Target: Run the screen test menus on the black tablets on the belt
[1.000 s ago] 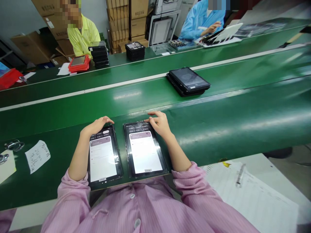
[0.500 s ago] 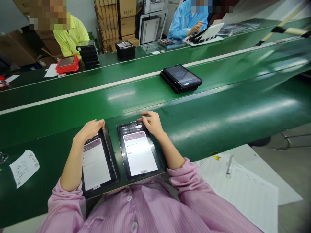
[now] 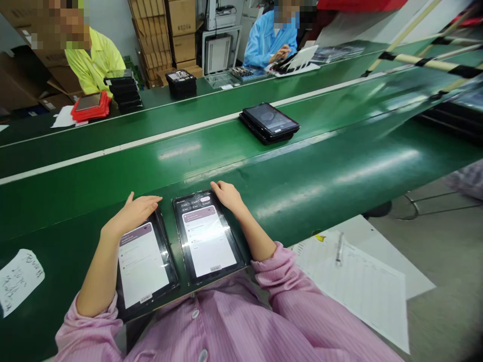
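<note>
Two black tablets with lit screens lie side by side at the near edge of the green bench, the left tablet [image 3: 145, 266] and the right tablet [image 3: 211, 241]. Both show a white panel below a mauve banner. My left hand [image 3: 138, 213] is open over the top of the left tablet, fingers stretched to the right and thumb raised; it covers the upper part of that screen. At the top right corner of the right tablet, my right hand [image 3: 228, 196] is closed on the edge with its fingers bent, some of them hidden.
A stack of dark tablets [image 3: 269, 123] sits on the green belt [image 3: 181, 146] ahead. A handwritten note [image 3: 22, 281] lies at left; printed sheets [image 3: 362, 281] with a pen [image 3: 339, 249] are at right. Across the belt sit a person in yellow [image 3: 94, 60] and another in blue [image 3: 260, 40].
My left hand has gone from bent fingers at the tablet's top edge to stretched fingers with the thumb lifted. My right hand's fingers have drawn in at the corner. The view has shifted right.
</note>
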The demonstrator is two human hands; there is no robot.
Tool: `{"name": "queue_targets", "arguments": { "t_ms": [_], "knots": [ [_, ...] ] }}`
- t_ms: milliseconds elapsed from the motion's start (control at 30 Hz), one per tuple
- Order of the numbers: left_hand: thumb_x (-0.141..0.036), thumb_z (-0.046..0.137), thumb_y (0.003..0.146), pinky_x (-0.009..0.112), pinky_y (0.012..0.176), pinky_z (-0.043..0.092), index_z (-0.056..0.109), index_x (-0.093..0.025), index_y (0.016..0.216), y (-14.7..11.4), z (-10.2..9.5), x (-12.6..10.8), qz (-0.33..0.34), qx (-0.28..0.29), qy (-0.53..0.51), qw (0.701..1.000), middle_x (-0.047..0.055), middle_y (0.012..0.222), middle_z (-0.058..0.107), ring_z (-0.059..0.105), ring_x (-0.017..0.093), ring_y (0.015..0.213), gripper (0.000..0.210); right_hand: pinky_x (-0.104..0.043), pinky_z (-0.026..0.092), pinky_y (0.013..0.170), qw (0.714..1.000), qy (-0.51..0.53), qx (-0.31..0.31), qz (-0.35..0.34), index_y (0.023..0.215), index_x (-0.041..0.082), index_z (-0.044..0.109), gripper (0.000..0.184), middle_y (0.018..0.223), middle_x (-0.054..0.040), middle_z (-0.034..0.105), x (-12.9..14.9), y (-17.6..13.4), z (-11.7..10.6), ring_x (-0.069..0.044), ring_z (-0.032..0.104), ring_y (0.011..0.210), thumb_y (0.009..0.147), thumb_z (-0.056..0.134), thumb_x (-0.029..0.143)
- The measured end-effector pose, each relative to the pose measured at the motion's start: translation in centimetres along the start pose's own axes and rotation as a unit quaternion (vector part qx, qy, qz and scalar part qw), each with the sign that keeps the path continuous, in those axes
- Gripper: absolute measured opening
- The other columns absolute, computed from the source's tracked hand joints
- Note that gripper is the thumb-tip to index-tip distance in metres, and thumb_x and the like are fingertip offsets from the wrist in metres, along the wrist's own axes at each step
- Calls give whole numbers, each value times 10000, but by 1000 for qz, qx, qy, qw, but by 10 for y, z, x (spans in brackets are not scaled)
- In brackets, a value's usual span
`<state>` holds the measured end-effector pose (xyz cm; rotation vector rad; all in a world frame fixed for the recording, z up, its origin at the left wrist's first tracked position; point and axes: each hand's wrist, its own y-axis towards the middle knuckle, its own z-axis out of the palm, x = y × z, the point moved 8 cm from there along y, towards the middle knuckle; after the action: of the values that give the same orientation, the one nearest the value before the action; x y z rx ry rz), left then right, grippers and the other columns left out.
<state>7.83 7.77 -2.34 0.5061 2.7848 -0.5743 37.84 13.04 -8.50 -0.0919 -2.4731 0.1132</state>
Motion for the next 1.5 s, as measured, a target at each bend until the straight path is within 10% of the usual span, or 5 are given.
{"name": "queue_targets", "arguments": {
  "t_ms": [267,500,667,800,1500],
  "knots": [
    [-544,175,1034,687,1177,-96,243,-285,1589,4,30,-22,51,70,18,996,63,1637,262,130,290,1552,616,-340,477,810,982,184,30,-41,683,207,609,658,826,-88,695,2,15,13,-237,649,888,943,294,722],
    [-597,185,1021,705,1186,14,190,-274,1600,6,37,-15,46,72,36,996,84,1644,224,118,334,1544,663,-339,487,855,874,476,96,-23,868,196,692,655,931,-81,737,11,12,16,-226,673,960,841,437,799],
    [-711,320,946,707,1174,131,248,-306,1590,6,26,4,11,42,62,997,90,1673,49,21,422,1524,765,-341,481,864,916,398,46,-12,741,192,663,528,839,-63,713,2,16,16,-227,668,905,859,502,681],
    [-656,364,950,514,1169,351,222,-299,1602,3,9,31,25,56,-33,998,92,1612,354,393,333,1453,757,-353,481,919,942,333,0,-46,950,196,665,288,1002,-51,702,5,15,21,-202,644,932,779,684,427],
    [-497,753,687,365,1006,481,84,-244,1616,-6,8,57,28,81,-54,995,147,1467,539,566,317,1294,1172,-616,290,1137,927,55,215,-303,1574,250,296,1215,1492,-177,380,30,-20,28,-422,327,1396,550,912,469]
  ]
}}
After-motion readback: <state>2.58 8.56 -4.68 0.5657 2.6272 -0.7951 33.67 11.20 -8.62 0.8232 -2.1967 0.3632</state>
